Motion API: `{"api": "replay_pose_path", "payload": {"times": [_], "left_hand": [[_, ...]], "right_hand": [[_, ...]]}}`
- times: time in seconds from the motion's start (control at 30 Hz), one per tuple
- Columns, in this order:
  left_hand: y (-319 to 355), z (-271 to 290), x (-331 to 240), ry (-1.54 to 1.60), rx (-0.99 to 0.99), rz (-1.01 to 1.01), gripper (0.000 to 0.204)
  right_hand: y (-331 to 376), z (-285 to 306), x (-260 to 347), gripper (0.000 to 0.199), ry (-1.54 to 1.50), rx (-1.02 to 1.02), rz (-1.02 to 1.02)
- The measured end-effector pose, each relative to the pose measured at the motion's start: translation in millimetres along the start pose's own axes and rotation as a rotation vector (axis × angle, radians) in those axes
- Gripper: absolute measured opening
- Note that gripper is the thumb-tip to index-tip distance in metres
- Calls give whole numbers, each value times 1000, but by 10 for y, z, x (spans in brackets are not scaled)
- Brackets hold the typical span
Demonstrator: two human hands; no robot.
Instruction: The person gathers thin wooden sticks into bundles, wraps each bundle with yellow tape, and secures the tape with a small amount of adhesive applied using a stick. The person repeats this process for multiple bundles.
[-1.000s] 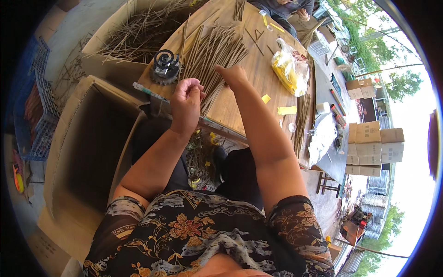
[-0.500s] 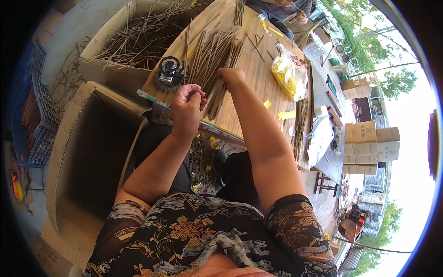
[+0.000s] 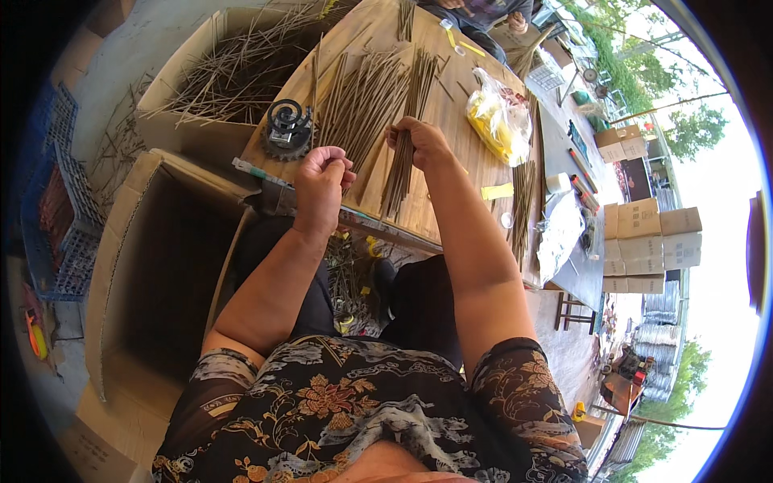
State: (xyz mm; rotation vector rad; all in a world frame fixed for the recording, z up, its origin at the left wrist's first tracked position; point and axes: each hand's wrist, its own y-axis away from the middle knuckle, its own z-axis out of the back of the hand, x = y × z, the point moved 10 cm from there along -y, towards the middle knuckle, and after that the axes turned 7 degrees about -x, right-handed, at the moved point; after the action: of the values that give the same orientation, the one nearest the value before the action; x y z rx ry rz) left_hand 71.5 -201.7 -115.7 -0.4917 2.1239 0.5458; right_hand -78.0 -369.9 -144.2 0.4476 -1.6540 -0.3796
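Observation:
A bundle of thin brown sticks [image 3: 397,187] lies lengthwise on the wooden table, its ends running toward me and away. My right hand [image 3: 424,145] is closed around its middle. Left of it, more thin sticks [image 3: 358,95] are spread in a loose layer, with a narrow gap between. My left hand [image 3: 320,183] hovers by the table's near edge, fingers curled together in a pinch. Whether anything small is inside that pinch is hidden. Beside it, a dark spiral metal piece [image 3: 288,119] stands on a round toothed base.
An open carton of tangled sticks [image 3: 181,84] stands at the far left; a deep open carton [image 3: 121,266] is nearer. Right of the bundle lie a plastic bag of yellow pieces [image 3: 497,129] and a yellow strip [image 3: 498,191]. Another person [image 3: 483,20] sits across the table.
My right hand has shifted slightly right and now grips the bundle, which stands apart from the loose layer. My left hand has stayed nearly in place, still curled.

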Motion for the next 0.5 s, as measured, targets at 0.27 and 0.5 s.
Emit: {"api": "replay_pose_path", "payload": {"times": [0.27, 0.5], "left_hand": [[-16, -32, 123, -53, 20, 36, 11], [28, -265, 205, -103, 240, 109, 21]], "right_hand": [[33, 145, -122, 8, 8, 23, -80], [796, 28, -55, 11, -89, 258, -54]]}}
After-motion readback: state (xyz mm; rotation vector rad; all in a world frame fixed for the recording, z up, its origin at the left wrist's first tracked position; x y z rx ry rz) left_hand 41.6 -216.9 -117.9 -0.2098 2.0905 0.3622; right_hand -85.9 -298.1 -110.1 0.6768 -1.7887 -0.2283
